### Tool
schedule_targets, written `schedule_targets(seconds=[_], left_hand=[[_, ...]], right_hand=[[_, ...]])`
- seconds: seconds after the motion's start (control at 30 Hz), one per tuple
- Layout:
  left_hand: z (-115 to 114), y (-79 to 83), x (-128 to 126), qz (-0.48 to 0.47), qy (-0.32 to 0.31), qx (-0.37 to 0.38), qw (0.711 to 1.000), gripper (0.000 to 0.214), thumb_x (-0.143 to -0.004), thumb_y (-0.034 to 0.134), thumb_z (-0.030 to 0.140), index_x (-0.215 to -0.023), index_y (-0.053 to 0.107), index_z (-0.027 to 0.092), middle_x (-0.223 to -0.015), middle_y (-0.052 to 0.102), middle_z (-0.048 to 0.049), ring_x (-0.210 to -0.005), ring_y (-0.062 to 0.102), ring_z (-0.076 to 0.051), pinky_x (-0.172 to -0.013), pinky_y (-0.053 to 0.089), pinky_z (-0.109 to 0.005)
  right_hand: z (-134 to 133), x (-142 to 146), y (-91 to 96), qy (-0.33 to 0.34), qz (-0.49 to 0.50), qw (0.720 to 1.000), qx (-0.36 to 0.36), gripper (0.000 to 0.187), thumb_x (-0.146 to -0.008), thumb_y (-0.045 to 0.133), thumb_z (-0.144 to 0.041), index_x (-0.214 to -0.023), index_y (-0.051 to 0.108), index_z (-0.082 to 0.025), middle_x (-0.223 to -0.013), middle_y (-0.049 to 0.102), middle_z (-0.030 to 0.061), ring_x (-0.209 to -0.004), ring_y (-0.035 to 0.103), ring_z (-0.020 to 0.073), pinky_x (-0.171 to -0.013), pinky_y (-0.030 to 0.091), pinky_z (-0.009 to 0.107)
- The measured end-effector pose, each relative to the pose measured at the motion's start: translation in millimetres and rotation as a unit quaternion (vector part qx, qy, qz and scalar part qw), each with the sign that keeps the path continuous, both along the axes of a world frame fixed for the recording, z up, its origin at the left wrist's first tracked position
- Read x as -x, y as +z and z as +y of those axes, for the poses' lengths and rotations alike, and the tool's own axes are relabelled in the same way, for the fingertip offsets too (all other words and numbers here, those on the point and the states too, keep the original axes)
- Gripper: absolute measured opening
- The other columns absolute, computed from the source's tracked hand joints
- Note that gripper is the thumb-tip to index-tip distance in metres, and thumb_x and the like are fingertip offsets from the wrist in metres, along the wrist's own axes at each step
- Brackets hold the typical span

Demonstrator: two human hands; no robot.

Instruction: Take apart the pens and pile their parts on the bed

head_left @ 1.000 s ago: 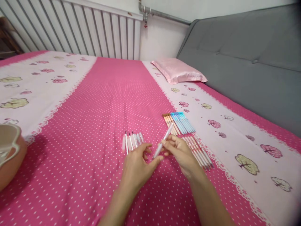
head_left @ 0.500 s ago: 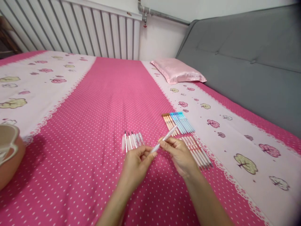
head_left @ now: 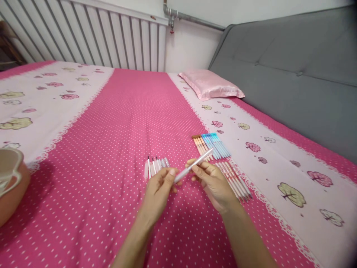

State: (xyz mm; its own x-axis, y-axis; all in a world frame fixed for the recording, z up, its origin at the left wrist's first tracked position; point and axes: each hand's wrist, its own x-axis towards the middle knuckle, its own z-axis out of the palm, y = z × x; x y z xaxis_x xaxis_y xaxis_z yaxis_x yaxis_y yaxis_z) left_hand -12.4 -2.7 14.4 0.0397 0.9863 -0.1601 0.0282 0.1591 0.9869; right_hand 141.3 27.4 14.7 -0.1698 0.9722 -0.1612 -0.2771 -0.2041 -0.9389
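Observation:
A pale, whitish pen (head_left: 205, 155) slants up to the right in front of me. My right hand (head_left: 214, 183) pinches it around the middle between thumb and fingers. At its lower end, my left hand (head_left: 157, 191) has thumb and fingertips closed on the barrel. Just beyond the left hand lies a row of slim white refills and clear pinkish barrels (head_left: 153, 166), partly covered by that hand. To the right are rows of pens: white and red-patterned ones (head_left: 232, 179), orange ones with brown tops (head_left: 198, 143), and blue ones (head_left: 218, 145).
Everything lies on a pink dotted bedspread (head_left: 134, 111). An orange-pink container with a cream rim (head_left: 17, 163) stands at the left edge. Farther back are a pink pillow (head_left: 210, 85), a grey headboard (head_left: 284, 74) and a white radiator (head_left: 111, 37).
The pen has tilted slightly and its upper tip has moved a little to the right. My left hand has shifted slightly left and its thumb has moved up along the pen's lower end.

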Motion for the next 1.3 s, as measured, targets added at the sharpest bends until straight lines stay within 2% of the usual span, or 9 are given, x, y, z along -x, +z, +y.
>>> schedule_targets(seconds=[0.1,0.23,0.43,0.57,0.77,0.93,1.03,1.17,1.3], left_hand=[[1.4,-1.4,-1.9,0.093,0.049,-0.061,0.993,0.038,-0.064,0.068,0.037,-0.096,0.058,0.018,-0.077,0.06,-0.0007,-0.068,0.054,-0.013,-0.062,0.044,-0.025],[2.1,-5.1,-1.6,0.166,0.074,-0.112,0.977,0.019,-0.071,0.062,0.032,-0.084,0.062,0.018,-0.07,0.058,0.0004,-0.065,0.052,-0.012,-0.061,0.042,-0.024],[-0.8,-4.5,0.7,0.11,0.016,-0.085,0.99,0.038,-0.083,0.043,0.045,-0.072,0.063,0.014,-0.06,0.058,-0.0011,-0.057,0.049,-0.012,-0.053,0.037,-0.023],[-1.6,-4.3,1.2,0.116,0.048,-0.049,0.991,0.05,-0.084,0.036,0.051,-0.061,0.061,0.013,-0.054,0.055,-0.0022,-0.051,0.047,-0.012,-0.049,0.033,-0.023],[-0.9,-3.0,-2.4,0.155,0.074,-0.109,0.979,0.028,-0.068,0.066,0.036,-0.09,0.06,0.018,-0.079,0.061,-0.0004,-0.071,0.053,-0.013,-0.065,0.042,-0.024],[-0.9,-1.7,-0.9,0.156,0.065,-0.137,0.976,0.018,-0.077,0.057,0.034,-0.083,0.063,0.018,-0.069,0.059,0.0007,-0.064,0.051,-0.012,-0.061,0.04,-0.022],[-2.0,-1.9,0.8,0.132,0.028,-0.103,0.985,0.034,-0.082,0.047,0.043,-0.071,0.063,0.015,-0.059,0.057,0.0001,-0.055,0.048,-0.011,-0.054,0.036,-0.023],[-2.9,-3.7,1.1,0.101,0.03,-0.05,0.993,0.052,-0.085,0.035,0.049,-0.055,0.06,0.014,-0.052,0.055,-0.0023,-0.054,0.05,-0.013,-0.053,0.036,-0.024],[-2.9,-1.7,-0.7,0.164,0.079,-0.102,0.978,0.033,-0.078,0.051,0.047,-0.075,0.063,0.016,-0.062,0.057,-0.0006,-0.059,0.05,-0.013,-0.054,0.038,-0.024]], right_hand=[[1.0,0.6,-1.1,-0.021,0.003,1.0,-0.007,0.019,-0.069,0.069,-0.031,-0.087,0.069,-0.023,-0.087,0.062,0.0019,-0.073,0.051,0.0095,-0.063,0.041,0.021],[0.8,0.8,0.2,-0.025,0.018,0.999,-0.011,0.019,-0.069,0.069,-0.03,-0.087,0.069,-0.022,-0.084,0.061,0.0017,-0.071,0.05,0.0092,-0.061,0.041,0.02],[-1.9,0.1,3.4,-0.023,0.041,0.999,-0.007,0.019,-0.069,0.068,-0.029,-0.087,0.069,-0.021,-0.082,0.06,0.0017,-0.07,0.049,0.0094,-0.059,0.04,0.02],[-2.6,-0.1,3.7,-0.018,0.049,0.999,-0.002,0.019,-0.07,0.068,-0.029,-0.088,0.068,-0.022,-0.083,0.06,0.0017,-0.07,0.05,0.0093,-0.057,0.04,0.019],[-1.8,-0.7,3.2,-0.026,0.055,0.998,-0.013,0.018,-0.072,0.067,-0.027,-0.088,0.068,-0.022,-0.082,0.059,0.0011,-0.067,0.047,0.0076,-0.057,0.04,0.018],[-3.2,0.2,4.6,-0.027,0.058,0.998,-0.017,0.017,-0.071,0.067,-0.027,-0.087,0.068,-0.022,-0.082,0.059,0.001,-0.068,0.048,0.0081,-0.056,0.039,0.019],[-3.8,0.6,5.8,-0.027,0.061,0.998,-0.018,0.016,-0.072,0.066,-0.027,-0.087,0.068,-0.022,-0.083,0.06,0.0008,-0.068,0.048,0.0078,-0.056,0.039,0.019],[-4.1,0.5,7.8,-0.022,0.062,0.998,-0.016,0.017,-0.072,0.066,-0.027,-0.088,0.068,-0.023,-0.084,0.059,0.0011,-0.07,0.049,0.009,-0.057,0.04,0.019],[-4.2,0.4,8.1,-0.025,0.062,0.998,-0.021,0.016,-0.073,0.066,-0.027,-0.087,0.068,-0.022,-0.083,0.059,0.001,-0.07,0.049,0.0087,-0.057,0.04,0.019]])
